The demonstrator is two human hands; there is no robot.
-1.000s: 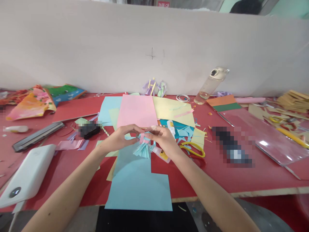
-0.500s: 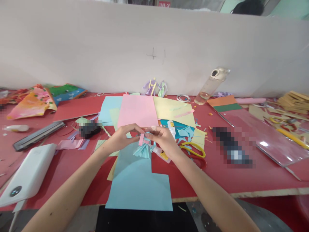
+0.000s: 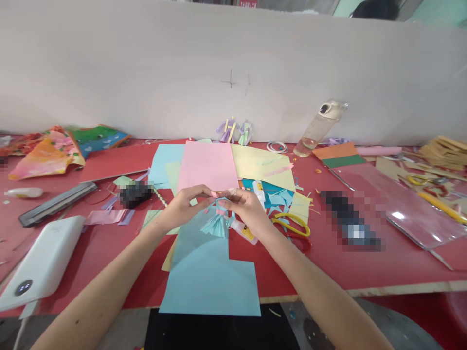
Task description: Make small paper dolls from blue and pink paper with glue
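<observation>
Both hands meet above a light blue sheet (image 3: 207,287), working on a small paper doll (image 3: 214,226) with a pleated light blue skirt and a pink band at its waist. My left hand (image 3: 191,201) is closed, thumb and fingers pinching a narrow pink paper strip (image 3: 214,194) at the doll's top. My right hand (image 3: 244,205) is closed on the doll's upper part, which its fingers partly hide. Just below the right hand lies a glue bottle (image 3: 246,233). Scissors (image 3: 292,224) with yellow and red handles rest beside the right wrist.
Pink (image 3: 207,165) and pale yellow sheets (image 3: 262,163) lie behind the hands. Two finished paper dolls (image 3: 229,130) lean on the white partition (image 3: 146,73), near a water bottle (image 3: 319,129). A white power bank (image 3: 47,262) is at left, a second glue bottle (image 3: 259,192) behind the right hand.
The pink strip, which hung down in front of the doll, has been raised to the fingertips at its top. The pink waist band shows more plainly. Both hands stay close together.
</observation>
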